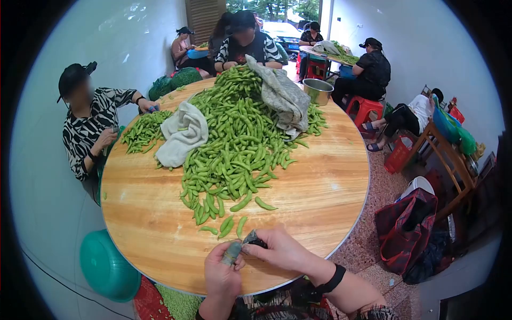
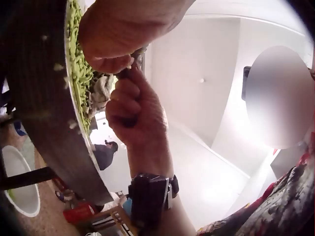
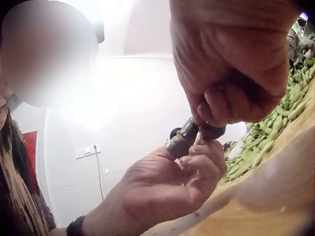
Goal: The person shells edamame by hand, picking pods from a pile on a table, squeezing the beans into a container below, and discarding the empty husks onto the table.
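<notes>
My left hand (image 1: 223,273) and right hand (image 1: 285,249) meet fingertip to fingertip over the near edge of a round wooden table (image 1: 330,186). Grey-green wrapping (image 1: 231,253) with a yellow band covers the left thumb, and a dark wrapping (image 1: 254,239) covers a right digit. Between the fingertips both hands pinch a small green soybean pod (image 3: 201,128), mostly hidden by the fingers. In the right wrist view the right fingers curl inward above the left hand. Several loose pods (image 1: 226,228) lie just beyond the hands, in front of a large heap of green pods (image 1: 234,128).
A pale cloth (image 1: 186,130) and a grey sack (image 1: 285,98) lie on the heap. Behind stands a metal pot (image 1: 318,92). People sit across and at the left side. A teal basin (image 1: 109,266) and shelled beans (image 1: 186,305) are below left, a plaid bag (image 1: 408,229) right.
</notes>
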The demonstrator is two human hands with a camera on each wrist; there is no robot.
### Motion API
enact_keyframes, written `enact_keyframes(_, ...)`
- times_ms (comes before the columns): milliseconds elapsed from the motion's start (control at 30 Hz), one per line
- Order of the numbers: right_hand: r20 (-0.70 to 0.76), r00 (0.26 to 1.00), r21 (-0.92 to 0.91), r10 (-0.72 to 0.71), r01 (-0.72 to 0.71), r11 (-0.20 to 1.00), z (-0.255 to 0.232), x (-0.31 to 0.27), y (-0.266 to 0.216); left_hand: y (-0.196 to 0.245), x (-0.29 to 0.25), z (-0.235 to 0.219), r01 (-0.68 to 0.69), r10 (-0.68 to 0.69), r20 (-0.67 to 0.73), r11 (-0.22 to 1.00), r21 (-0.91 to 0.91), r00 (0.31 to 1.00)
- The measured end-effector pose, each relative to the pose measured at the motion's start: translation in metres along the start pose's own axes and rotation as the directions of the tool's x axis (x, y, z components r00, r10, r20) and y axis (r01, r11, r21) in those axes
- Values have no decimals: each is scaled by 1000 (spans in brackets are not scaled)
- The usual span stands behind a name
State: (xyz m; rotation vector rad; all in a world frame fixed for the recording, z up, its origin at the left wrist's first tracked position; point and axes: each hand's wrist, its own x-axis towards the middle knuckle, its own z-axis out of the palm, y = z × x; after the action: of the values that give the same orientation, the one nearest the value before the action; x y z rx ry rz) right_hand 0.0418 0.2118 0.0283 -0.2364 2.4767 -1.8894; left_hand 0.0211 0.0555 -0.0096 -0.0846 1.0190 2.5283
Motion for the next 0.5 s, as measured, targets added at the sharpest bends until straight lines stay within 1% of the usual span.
enact_keyframes(33, -4, 1000, 3, -4, 4, 1000, -1, -3, -1, -1, 0, 1, -18, 18, -43, 1000, 13, 999)
enact_keyframes(67, 105, 986, 128, 132, -145, 981, -1, -6, -5, -1, -1, 2, -35, 37, -85, 999, 26, 996)
enact_keyframes(100, 229, 942, 232, 247, -299, 926, -1, -9, -7, 1, -2, 3, -36, 38, -83, 999, 31, 996)
enact_keyframes(133, 288, 932, 366, 220, -319, 874, 0, -11, -6, 3, -4, 4, -30, 34, -77, 998, 52, 996)
enact_keyframes(167, 286, 934, 368, 216, -316, 874, 1, -13, -3, 4, -5, 5, -23, 28, -71, 997, 73, 997)
enact_keyframes(233, 319, 926, 484, 200, -341, 806, 3, -14, 7, 1, -6, 0, -33, 37, -57, 997, 70, 998)
enact_keyframes(267, 316, 928, 486, 198, -338, 806, 5, -15, 10, 0, -5, 0, -42, 45, -45, 997, 66, 998)
enact_keyframes(333, 245, 949, 543, 196, -302, 783, 10, -16, 13, 0, -8, 6, -36, 39, -36, 996, 76, 999)
enact_keyframes(367, 242, 950, 546, 195, -300, 782, 10, -17, 13, 1, -9, 8, -31, 34, -31, 996, 82, 999)
enact_keyframes(400, 276, 938, 613, 210, -340, 713, 11, -18, 14, 3, -9, 8, -29, 31, -29, 996, 85, 999)
enact_keyframes(433, 313, 923, 670, 222, -380, 638, 10, -19, 15, 5, -9, 7, -4, 0, 77, 999, 43, 997)
enact_keyframes(467, 312, 923, 670, 224, -381, 637, 9, -20, 13, 7, -9, 6, 26, -26, 182, 1000, 3, 983)
enact_keyframes(500, 363, 903, 729, 231, -430, 533, 8, -21, 9, 9, -9, 5, 28, -28, 181, 1000, 3, 983)
